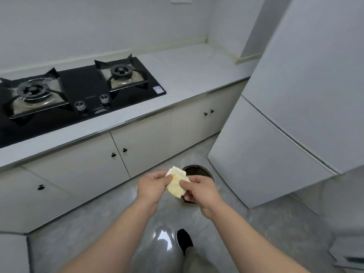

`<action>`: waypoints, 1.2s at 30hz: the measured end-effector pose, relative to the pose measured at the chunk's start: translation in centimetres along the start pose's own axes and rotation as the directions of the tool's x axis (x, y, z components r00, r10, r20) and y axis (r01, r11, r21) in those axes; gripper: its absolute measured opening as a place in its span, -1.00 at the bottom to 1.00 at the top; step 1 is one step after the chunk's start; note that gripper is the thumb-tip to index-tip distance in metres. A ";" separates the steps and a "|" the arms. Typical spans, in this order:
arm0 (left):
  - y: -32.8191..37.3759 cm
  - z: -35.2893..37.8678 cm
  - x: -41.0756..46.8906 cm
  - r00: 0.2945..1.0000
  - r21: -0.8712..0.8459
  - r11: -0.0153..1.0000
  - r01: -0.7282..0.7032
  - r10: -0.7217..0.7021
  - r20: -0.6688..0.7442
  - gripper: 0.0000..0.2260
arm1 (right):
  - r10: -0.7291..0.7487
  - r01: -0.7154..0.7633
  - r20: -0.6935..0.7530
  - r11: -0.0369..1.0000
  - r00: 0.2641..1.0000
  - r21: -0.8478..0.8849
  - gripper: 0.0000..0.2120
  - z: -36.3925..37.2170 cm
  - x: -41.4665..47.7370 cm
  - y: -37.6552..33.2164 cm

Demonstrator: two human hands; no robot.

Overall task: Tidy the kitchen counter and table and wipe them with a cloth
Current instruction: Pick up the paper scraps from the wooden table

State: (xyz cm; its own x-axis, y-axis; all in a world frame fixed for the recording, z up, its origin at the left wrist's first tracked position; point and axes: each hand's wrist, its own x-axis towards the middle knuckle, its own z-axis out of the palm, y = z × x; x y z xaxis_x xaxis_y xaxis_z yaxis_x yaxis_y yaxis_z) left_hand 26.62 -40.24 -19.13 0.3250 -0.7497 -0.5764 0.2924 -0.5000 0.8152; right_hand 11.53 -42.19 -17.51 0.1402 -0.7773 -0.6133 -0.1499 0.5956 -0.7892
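1. While you stand over the small dark bin [197, 170] at lower centre of the frame, the counter [177, 75] running from the left edge to the upper right looks bare apart from the built-in gas stove [78, 91] at left, so the tidying there seems largely done.
2. Whether it has been wiped you cannot tell from this view, and the table is out of sight, so count that part as still open.
3. Your left hand [152, 186] pinches the left edge of a pale, yellow-stained cloth [177, 184] between thumb and fingers.
4. Your right hand [201, 191] grips its right edge the same way, both closed on it.
5. Both forearms reach forward from the bottom of the frame, the cloth held just above the bin, in front of its rim.
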 end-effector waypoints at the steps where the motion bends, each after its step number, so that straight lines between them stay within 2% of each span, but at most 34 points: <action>1: -0.1 1.1 0.4 1.000 0.045 0.999 -0.001 0.000 0.029 -0.88 | 0.011 -0.011 -0.019 1.000 1.000 0.011 -0.93 -1.3 0.6 0.2; 6: -0.9 6.8 4.3 0.993 0.262 0.964 0.046 -0.074 0.096 -0.83 | 0.082 -0.082 -0.076 0.997 0.994 0.006 -0.91 -7.4 5.3 0.9; 12: -2.3 12.7 10.1 0.966 0.383 0.895 0.229 -0.257 0.024 -0.80 | 0.214 -0.221 -0.076 0.970 0.974 -0.102 -0.78 -13.1 12.5 2.2; 14: -2.6 14.2 11.6 0.959 0.434 0.864 0.256 -0.284 -0.002 -0.81 | 0.240 -0.246 -0.058 0.956 0.969 -0.160 -0.91 -14.1 14.2 2.5; 17: -3.8 16.3 13.7 0.950 0.486 0.823 0.293 -0.310 -0.047 -0.82 | 0.284 -0.291 -0.064 0.933 0.957 -0.211 -0.89 -15.5 16.7 2.9; 22: -5.3 18.9 16.5 0.937 0.492 0.802 0.339 -0.336 -0.098 -0.83 | 0.322 -0.329 -0.068 0.929 0.944 -0.171 -0.91 -17.5 20.2 2.9; 25: -5.0 20.2 18.1 0.934 0.442 0.822 0.359 -0.318 -0.166 -0.78 | 0.351 -0.368 -0.138 0.921 0.926 -0.126 -0.85 -18.1 23.1 3.3; 27: -4.5 20.5 19.2 0.923 0.412 0.829 0.378 -0.302 -0.238 -0.78 | 0.336 -0.382 -0.213 0.893 0.917 -0.236 -0.79 -18.7 25.0 3.7; 29: -3.8 20.1 20.1 0.914 0.375 0.844 0.384 -0.292 -0.281 -0.79 | 0.362 -0.421 -0.288 0.889 0.887 -0.178 -0.85 -19.6 26.2 4.1; 31: -3.3 19.2 20.8 0.912 0.355 0.852 0.385 -0.291 -0.289 -0.83 | 0.394 -0.447 -0.221 0.841 0.892 -0.306 -0.84 -19.9 27.4 3.9; 34: -2.4 17.3 21.0 0.910 0.295 0.878 0.376 -0.289 -0.299 -0.85 | 0.392 -0.432 -0.184 0.845 0.901 -0.316 -0.74 -19.4 28.1 2.6; 36: -1.8 15.7 20.8 0.910 0.237 0.904 0.356 -0.277 -0.310 -0.86 | 0.385 -0.430 -0.198 0.849 0.901 -0.306 -0.80 -18.6 28.0 1.5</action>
State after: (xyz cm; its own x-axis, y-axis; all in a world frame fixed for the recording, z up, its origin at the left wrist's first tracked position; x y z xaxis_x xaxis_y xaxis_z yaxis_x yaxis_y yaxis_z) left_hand 18.75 -61.74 -31.65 0.4933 -0.4094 -0.7675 0.1672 -0.8213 0.5455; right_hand -2.93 -66.79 -35.21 -0.1250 -0.5114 -0.8502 -0.4875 0.7780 -0.3963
